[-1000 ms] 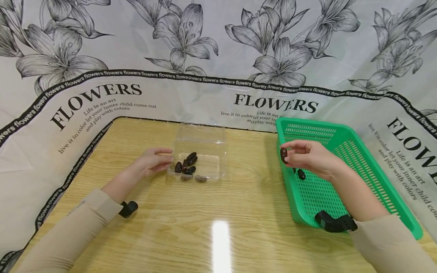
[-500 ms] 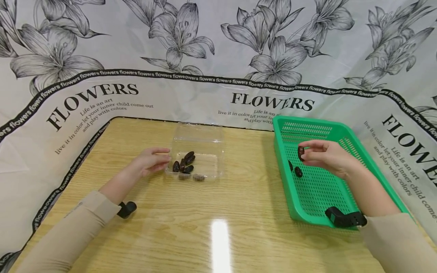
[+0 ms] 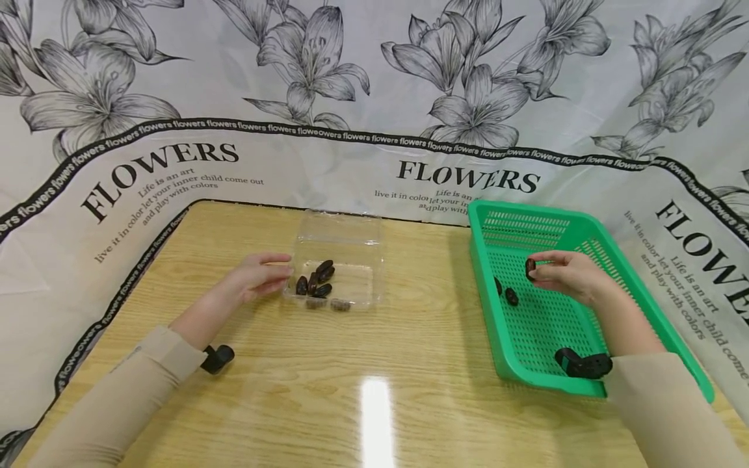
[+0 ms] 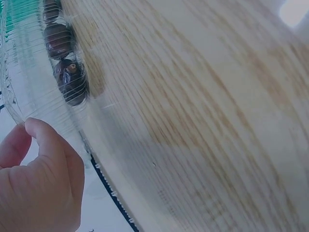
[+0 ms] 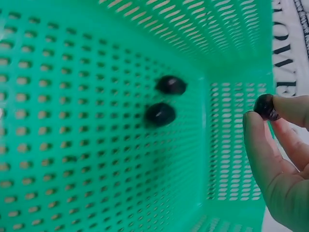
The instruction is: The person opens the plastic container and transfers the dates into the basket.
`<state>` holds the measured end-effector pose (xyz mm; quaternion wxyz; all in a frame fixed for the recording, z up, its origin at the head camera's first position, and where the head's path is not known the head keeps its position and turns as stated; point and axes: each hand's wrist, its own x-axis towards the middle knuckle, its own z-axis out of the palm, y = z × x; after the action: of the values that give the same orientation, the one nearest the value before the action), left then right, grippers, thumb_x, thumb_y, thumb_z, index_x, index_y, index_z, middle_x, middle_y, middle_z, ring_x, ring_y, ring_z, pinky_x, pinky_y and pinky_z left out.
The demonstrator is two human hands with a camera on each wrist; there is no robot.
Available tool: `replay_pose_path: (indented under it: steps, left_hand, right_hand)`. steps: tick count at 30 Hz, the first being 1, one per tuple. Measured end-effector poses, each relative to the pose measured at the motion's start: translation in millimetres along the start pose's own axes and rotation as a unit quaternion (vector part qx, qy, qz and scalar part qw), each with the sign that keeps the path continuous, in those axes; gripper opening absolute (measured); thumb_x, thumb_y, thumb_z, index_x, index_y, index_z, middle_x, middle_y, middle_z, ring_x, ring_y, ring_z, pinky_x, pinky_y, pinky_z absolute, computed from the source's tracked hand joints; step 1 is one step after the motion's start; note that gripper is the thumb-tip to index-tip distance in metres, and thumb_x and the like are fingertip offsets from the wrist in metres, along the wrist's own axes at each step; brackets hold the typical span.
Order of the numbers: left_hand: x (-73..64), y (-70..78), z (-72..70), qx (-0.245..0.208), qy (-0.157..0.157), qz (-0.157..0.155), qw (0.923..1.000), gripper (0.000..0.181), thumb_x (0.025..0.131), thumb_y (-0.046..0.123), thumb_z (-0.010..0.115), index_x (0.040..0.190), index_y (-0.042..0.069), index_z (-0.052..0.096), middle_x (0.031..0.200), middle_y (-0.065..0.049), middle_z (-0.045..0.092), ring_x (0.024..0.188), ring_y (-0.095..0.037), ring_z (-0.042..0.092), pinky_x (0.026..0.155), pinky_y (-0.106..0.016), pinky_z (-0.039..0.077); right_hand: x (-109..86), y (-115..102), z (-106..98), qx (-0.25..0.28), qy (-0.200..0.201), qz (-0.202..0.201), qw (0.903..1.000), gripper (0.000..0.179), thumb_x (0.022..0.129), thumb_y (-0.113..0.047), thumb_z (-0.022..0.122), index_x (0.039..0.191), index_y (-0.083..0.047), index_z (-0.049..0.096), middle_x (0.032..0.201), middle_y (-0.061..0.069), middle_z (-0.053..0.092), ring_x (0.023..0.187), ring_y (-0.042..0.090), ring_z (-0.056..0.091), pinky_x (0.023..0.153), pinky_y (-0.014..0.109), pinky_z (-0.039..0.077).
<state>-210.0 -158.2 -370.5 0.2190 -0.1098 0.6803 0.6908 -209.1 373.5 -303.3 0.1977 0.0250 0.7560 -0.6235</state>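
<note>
My left hand [image 3: 261, 276] pinches the left edge of an open clear plastic box [image 3: 359, 276] between thumb and finger, as the left wrist view shows. Several dark brown dates [image 3: 323, 290] lie together in the left part of that box. Over the green basket [image 3: 544, 383], my right hand [image 3: 570, 278] holds one date [image 5: 265, 107] between thumb and fingertips, above the basket's floor. Two other dates [image 5: 160, 115] rest on the perforated floor, near the basket's left wall in the head view.
Both containers stand on a wood-grain table [image 3: 281, 383], box toward the middle and basket at the right. A white flower-printed cloth [image 3: 328, 162] hangs behind and around the table. Black straps [image 3: 219, 359] are on both wrists.
With the date between its fingers, my right hand has moved right, from the basket's left rim to over its interior. The left hand still holds the box in the same place.
</note>
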Motion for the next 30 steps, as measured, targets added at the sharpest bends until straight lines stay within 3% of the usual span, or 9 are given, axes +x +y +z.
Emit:
replay_pose_path:
  steps: [3,5,8,10,13,19,25,30]
  left_hand:
    - [0.1,1.1,0.3,-0.005,0.000,-0.001,1.0000,0.055,0.091,0.002,0.058,0.141,-0.002,0.035,0.088,-0.002,0.059,0.071,-0.006,0.060,0.065,-0.015,0.052]
    - [0.3,1.7,0.3,-0.007,0.000,-0.001,1.0000,0.055,0.091,0.001,0.058,0.141,-0.003,0.035,0.086,-0.001,0.059,0.070,-0.006,0.060,0.064,-0.015,0.052]
    - [-0.2,2.1,0.6,-0.006,0.001,-0.004,1.0000,0.055,0.091,0.001,0.058,0.141,-0.003,0.035,0.087,-0.001,0.059,0.071,-0.006,0.060,0.065,-0.015,0.052]
    - [-0.9,1.7,0.9,-0.002,0.002,-0.006,1.0000,0.055,0.091,0.002,0.058,0.141,-0.002,0.035,0.088,-0.001,0.059,0.073,-0.007,0.060,0.065,-0.015,0.053]
    - [-1.6,0.6,0.9,-0.005,0.004,-0.010,0.9999,0.056,0.091,0.001,0.058,0.141,-0.002,0.035,0.089,-0.002,0.060,0.073,-0.007,0.060,0.066,-0.015,0.053]
    - [0.2,-0.3,1.3,-0.003,0.003,-0.008,1.0000,0.055,0.091,0.002,0.058,0.141,-0.002,0.035,0.086,0.000,0.060,0.072,-0.007,0.060,0.065,-0.015,0.052]
    - [1.8,-0.1,1.8,-0.006,0.007,-0.009,0.9999,0.054,0.091,0.002,0.058,0.141,-0.001,0.036,0.084,0.001,0.060,0.072,-0.007,0.060,0.065,-0.016,0.053]
    - [1.6,-0.2,1.0,-0.010,0.007,-0.007,0.9999,0.055,0.091,0.002,0.058,0.141,-0.001,0.036,0.085,0.000,0.060,0.071,-0.006,0.060,0.064,-0.016,0.053]
  right_hand:
    - [2.7,8,-2,-0.053,0.015,0.014,0.9984,0.023,0.089,0.002,0.058,0.099,-0.019,0.061,0.087,-0.004,0.064,0.080,0.009,0.065,0.077,0.025,0.054]
    - [4.5,12,-2,-0.094,0.024,0.021,0.9951,0.025,0.089,-0.001,0.060,0.113,-0.009,0.057,0.091,-0.003,0.061,0.080,0.009,0.064,0.079,0.027,0.054]
    - [6.6,16,1,-0.152,0.027,0.029,0.9876,0.048,0.090,-0.005,0.060,0.132,0.008,0.041,0.105,0.010,0.056,0.081,0.009,0.064,0.081,0.030,0.054]
    - [8.0,18,3,-0.186,0.025,0.037,0.9816,0.058,0.091,-0.007,0.058,0.137,0.015,0.030,0.115,0.020,0.050,0.082,0.009,0.064,0.082,0.032,0.054]
    - [10.2,20,4,-0.208,0.021,0.057,0.9762,0.059,0.092,-0.008,0.056,0.138,0.016,0.027,0.120,0.025,0.044,0.083,0.011,0.063,0.081,0.033,0.054]
    - [10.6,24,2,-0.234,0.021,0.089,0.9680,0.055,0.091,-0.007,0.057,0.134,0.016,0.033,0.105,0.016,0.053,0.079,0.016,0.064,0.075,0.034,0.056]
    - [8.7,25,2,-0.254,0.012,0.099,0.9619,0.050,0.090,-0.006,0.057,0.130,0.016,0.037,0.093,0.013,0.057,0.072,0.019,0.063,0.070,0.036,0.056]
    - [7.7,21,2,-0.282,0.008,0.096,0.9547,0.054,0.089,-0.005,0.056,0.132,0.017,0.034,0.096,0.016,0.056,0.072,0.020,0.060,0.069,0.036,0.056]
